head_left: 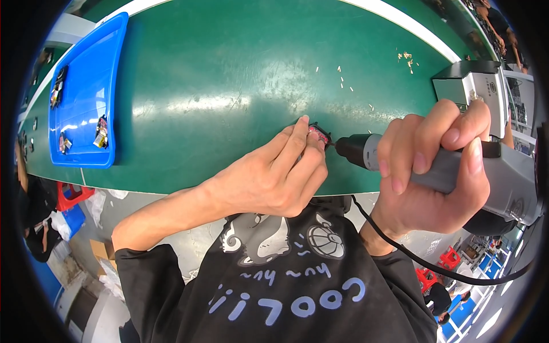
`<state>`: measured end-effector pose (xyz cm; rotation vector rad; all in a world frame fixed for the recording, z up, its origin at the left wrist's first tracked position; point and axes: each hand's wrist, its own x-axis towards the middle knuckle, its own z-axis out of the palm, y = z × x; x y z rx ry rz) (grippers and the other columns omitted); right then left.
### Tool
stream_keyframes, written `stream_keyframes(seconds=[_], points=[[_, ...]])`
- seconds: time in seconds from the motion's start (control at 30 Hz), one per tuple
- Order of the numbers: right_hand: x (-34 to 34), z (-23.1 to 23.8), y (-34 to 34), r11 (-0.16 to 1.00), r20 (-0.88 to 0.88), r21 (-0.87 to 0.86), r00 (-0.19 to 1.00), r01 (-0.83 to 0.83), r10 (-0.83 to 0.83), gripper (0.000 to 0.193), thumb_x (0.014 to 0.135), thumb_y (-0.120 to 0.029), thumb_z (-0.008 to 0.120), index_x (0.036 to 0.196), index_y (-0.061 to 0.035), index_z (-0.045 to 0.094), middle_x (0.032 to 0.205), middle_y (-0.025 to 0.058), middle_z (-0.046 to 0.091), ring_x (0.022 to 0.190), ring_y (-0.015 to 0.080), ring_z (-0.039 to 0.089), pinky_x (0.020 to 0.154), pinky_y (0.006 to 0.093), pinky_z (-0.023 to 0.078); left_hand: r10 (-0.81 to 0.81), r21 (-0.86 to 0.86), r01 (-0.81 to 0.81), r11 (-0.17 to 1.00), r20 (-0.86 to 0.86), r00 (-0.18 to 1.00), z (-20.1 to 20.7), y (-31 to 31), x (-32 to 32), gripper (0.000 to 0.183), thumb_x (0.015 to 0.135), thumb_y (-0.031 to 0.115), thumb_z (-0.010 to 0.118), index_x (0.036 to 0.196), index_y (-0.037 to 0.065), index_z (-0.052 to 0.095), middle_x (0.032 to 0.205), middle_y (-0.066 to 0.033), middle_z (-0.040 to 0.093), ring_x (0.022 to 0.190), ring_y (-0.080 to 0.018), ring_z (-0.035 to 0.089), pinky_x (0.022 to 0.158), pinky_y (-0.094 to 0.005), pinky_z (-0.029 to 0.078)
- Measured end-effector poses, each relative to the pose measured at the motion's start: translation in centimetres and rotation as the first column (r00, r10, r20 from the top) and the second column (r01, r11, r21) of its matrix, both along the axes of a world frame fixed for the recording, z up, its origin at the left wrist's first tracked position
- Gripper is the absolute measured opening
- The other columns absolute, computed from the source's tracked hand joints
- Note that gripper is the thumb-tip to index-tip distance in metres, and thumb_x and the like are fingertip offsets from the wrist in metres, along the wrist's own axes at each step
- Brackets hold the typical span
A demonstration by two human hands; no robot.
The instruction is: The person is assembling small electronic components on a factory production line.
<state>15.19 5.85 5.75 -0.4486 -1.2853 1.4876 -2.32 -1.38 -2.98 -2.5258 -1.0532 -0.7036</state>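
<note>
My left hand point(286, 168) presses a small black-and-pink part point(319, 135) against the green tabletop, its fingers closed round it; much of the part is hidden beneath them. My right hand point(434, 160) is wrapped round a grey electric screwdriver point(446, 170) with a black nose. The tool lies nearly level and points left. Its tip point(333, 143) is right at the part's edge; I cannot tell whether it sits in a screw. A black cable point(423, 264) curves below my right forearm.
A blue tray point(114, 86) at the left holds several small parts. Small screws point(341, 78) lie scattered on the green table point(229, 63), with a pile point(408, 60) at the far right. A grey-white box-shaped device point(474, 91) stands behind my right hand. Other people sit in the background.
</note>
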Motion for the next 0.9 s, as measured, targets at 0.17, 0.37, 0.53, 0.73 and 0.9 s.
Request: stream_keyframes(seconds=[0.17, 0.37, 0.53, 0.73, 0.9], points=[[-0.1, -0.4, -0.1, 0.998, -0.038, -0.057, 0.999, 0.032, -0.034, 0.021, 0.101, -0.025, 0.042, 0.097, -0.0047, 0.044, 0.07, 0.0079, 0.044, 0.039, 0.0145, 0.038, 0.042, 0.0332, 0.04, 0.0, 0.006, 0.0, 1.0, -0.013, 1.0, 0.1, 0.1, 0.0, 0.013, 0.079, 0.0, 0.07, 0.09, -0.007, 0.067, 0.083, -0.0133, 0.063, 0.095, -0.0331, 0.073, 0.067, -0.0317, 0.061], [0.5, 0.2, -0.3, 0.999, -0.055, -0.049, 0.998, -0.017, 0.015, 0.02, 0.1, -0.025, 0.043, 0.098, -0.0045, 0.044, 0.073, 0.0081, 0.044, 0.039, 0.0146, 0.039, 0.043, 0.034, 0.04, 0.0, 0.015, 0.0, 1.0, -0.009, 1.0, 0.0, 0.1, 0.1, 0.011, 0.082, -0.001, 0.07, 0.09, -0.007, 0.067, 0.081, -0.0125, 0.062, 0.094, -0.0322, 0.073, 0.066, -0.0313, 0.06], [1.0, 0.1, 0.3, 0.998, -0.04, 0.049, 0.998, -0.037, 0.039, 0.022, 0.101, -0.025, 0.041, 0.1, -0.0038, 0.045, 0.074, 0.0083, 0.045, 0.04, 0.0149, 0.04, 0.043, 0.0342, 0.04, 0.011, 0.025, -0.011, 1.0, -0.003, 1.0, 0.0, 0.1, 0.2, 0.009, 0.081, -0.001, 0.071, 0.088, -0.007, 0.067, 0.08, -0.0117, 0.06, 0.093, -0.0321, 0.073, 0.066, -0.0311, 0.06], [0.9, -0.4, 0.4, 0.998, -0.066, 0.017, 0.996, -0.053, 0.054, 0.022, 0.102, -0.025, 0.038, 0.1, -0.0036, 0.046, 0.074, 0.0084, 0.045, 0.04, 0.0149, 0.04, 0.043, 0.0339, 0.04, 0.024, 0.027, -0.024, 0.999, 0.016, 1.0, -0.3, 0.0, 0.1, 0.01, 0.081, -0.001, 0.071, 0.087, -0.006, 0.067, 0.078, -0.011, 0.06, 0.094, -0.0324, 0.073, 0.066, -0.0316, 0.061], [1.0, -0.3, 0.4, 0.999, -0.069, 0.011, 0.997, -0.042, 0.043, 0.022, 0.102, -0.025, 0.039, 0.1, -0.0037, 0.045, 0.074, 0.0085, 0.045, 0.04, 0.015, 0.04, 0.043, 0.0341, 0.04, 0.016, 0.011, -0.016, 1.0, 0.024, 1.0, -0.2, 0.0, 0.2, 0.011, 0.08, 0.001, 0.07, 0.087, -0.006, 0.067, 0.08, -0.0115, 0.06, 0.095, -0.0329, 0.073, 0.067, -0.0326, 0.061]])
